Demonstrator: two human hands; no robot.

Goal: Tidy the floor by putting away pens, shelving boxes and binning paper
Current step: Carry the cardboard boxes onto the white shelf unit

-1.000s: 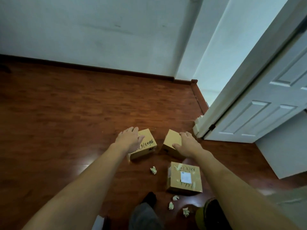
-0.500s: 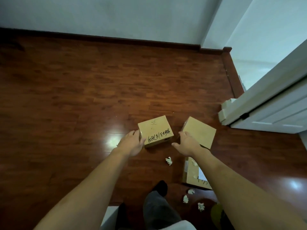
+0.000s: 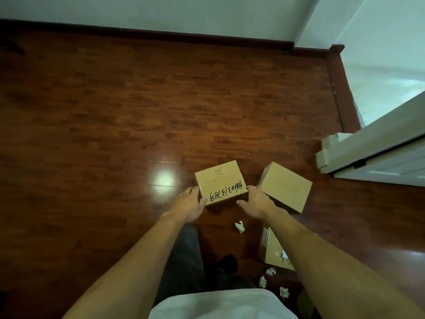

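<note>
Fingers (image 3: pixel 192 192) pressed together against the numbered box (image 3: pixel 221 182), one hand each side.
Left hand (image 3: pixel 192 204) and right hand (image 3: pixel 256 201) touch it; floor (image 3: pixel 115 111) below.

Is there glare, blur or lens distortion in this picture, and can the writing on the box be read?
Head view: a bright glare spot shines on the glossy floor, left of the marked box; the wide angle bends the baseboard and stretches the forearms; the image is slightly soft, yet the handwritten digits remain mostly legible, upside down.
</note>
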